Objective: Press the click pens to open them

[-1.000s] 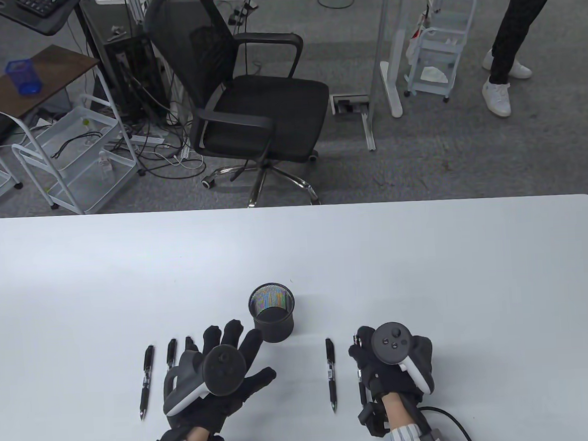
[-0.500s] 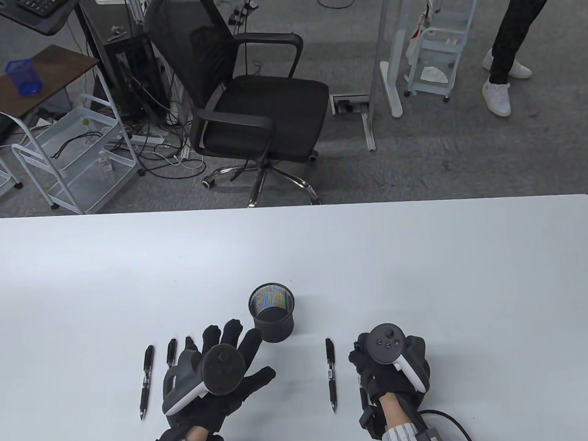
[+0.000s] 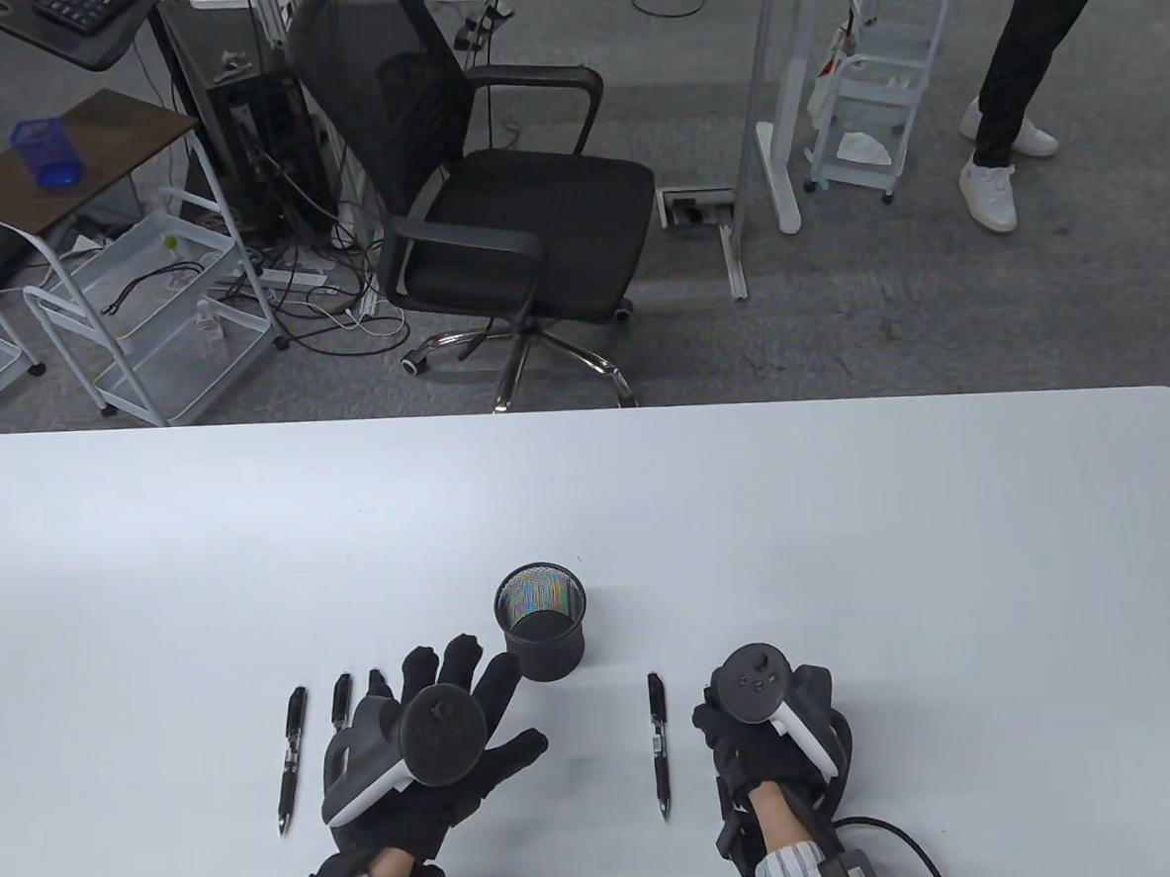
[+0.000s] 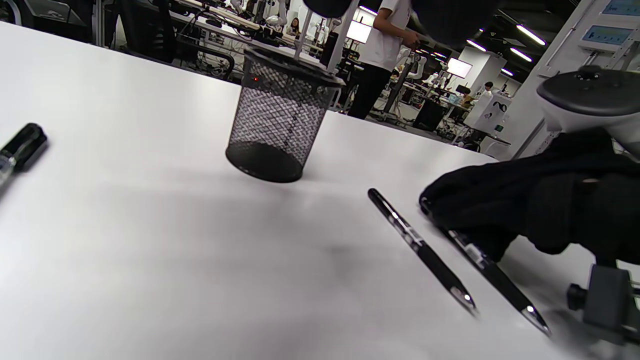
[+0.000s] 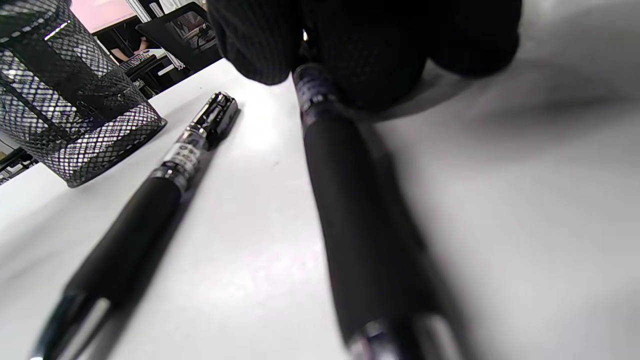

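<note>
**While closing on the rightmost pen: slip, roll and mis-press risks**

Working on a smooth white table [image 3: 849,541]; judging it slick, so expecting any pen nudged sideways to be rolling or skating.

Noting left hand [image 3: 436,755] lying flat, fingers splayed, gripping nothing, partly covering two of the left-side pens [image 3: 291,759]. Risking a sweep of those pens if shifting without lifting.

Noting right hand [image 3: 767,734] curling down over the upper end of the rightmost pen [image 5: 345,210], fingers [image 5: 370,50] pinching it on both sides in the right wrist view. Lower barrel resting on the table, not lifted.

- Gripping this high, risking the thumb finding no room on the clicker; clicker itself hidden under the glove, so unable to confirm access.
- Lifting from one end only, risking the tip dragging and the pen pivoting out of the pinch.
- Swinging left, risking a knock to the middle pen [image 3: 658,744] lying just beside, or to the mesh cup [image 3: 543,634] standing near, between the hands and further back.

Describing the pen: lying roughly parallel to its neighbour, tip toward the person. Showing a dark matte grip section, a lighter printed band higher up, a silvery cone at the tip. Unable to tell, through blur, whether the point is out.
</note>
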{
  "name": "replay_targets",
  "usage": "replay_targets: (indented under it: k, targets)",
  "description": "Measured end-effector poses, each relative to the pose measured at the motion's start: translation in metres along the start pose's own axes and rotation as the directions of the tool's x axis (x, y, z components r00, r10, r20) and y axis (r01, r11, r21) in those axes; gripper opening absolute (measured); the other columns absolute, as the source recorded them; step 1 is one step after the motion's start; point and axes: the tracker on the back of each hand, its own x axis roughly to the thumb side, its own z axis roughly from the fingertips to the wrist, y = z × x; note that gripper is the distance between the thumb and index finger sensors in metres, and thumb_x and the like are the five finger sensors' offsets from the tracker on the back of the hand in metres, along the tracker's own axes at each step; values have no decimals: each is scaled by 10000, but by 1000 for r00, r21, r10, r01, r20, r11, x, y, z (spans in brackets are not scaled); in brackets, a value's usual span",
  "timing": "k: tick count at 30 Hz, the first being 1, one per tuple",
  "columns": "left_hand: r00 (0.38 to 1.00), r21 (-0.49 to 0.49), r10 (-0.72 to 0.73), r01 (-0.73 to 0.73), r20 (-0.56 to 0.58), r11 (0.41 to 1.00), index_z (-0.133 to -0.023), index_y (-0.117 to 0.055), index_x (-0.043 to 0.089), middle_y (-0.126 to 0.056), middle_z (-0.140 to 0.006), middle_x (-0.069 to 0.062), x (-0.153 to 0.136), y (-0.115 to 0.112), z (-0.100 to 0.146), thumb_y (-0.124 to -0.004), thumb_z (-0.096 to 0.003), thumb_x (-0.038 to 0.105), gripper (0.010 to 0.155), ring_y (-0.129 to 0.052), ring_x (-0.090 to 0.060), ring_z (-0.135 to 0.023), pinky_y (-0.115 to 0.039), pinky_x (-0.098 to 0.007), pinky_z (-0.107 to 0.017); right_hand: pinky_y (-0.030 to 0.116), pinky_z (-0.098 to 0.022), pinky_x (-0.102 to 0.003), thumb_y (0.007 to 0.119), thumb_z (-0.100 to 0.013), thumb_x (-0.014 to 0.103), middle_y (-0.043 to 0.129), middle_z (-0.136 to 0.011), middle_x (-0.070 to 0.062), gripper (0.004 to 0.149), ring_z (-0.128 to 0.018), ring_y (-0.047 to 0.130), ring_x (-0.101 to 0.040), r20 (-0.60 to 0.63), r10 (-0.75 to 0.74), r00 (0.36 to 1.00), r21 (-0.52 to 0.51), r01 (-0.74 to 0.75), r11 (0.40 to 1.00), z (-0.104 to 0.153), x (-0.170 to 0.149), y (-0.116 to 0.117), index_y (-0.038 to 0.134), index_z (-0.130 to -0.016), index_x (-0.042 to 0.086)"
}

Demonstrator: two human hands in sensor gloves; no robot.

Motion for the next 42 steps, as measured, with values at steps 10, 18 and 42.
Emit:
replay_targets:
  k: [10,18,42]
  targets:
    - [1000,4,4,-4,3,1000,-1274,-367,241,-180,-1319,-231,0,1,1,-614,-674,628,756,-161,-630,-1132,-224,-860,-696,776,-482,-409,768,-623,234,761,-862,-227,563,-500,906,-238,-20,69,997,1,-69,998,1,2,1,633,-1096,-40]
    - [1000,4,2,-2,2,1000,-1274,-368,239,-180,-1318,-229,0,0,1,-615,-674,627,756,-162,-630,-1132,-224,-860,-695,773,-478,-408,769,-623,240,750,-865,-224,558,-498,896,-229,-32,84,996,-2,-84,996,2,3,0,633,-1099,-18]
    - [1000,6,-6,6,2,1000,-1274,-367,236,-185,-1319,-229,1,0,1,-613,-678,622,751,-163,-629,-1132,-224,-859,-696,421,-691,-754,653,-674,239,418,-1110,-411,657,-930,600,-574,23,49,999,-187,-44,981,33,21,-48,410,-1167,-122]
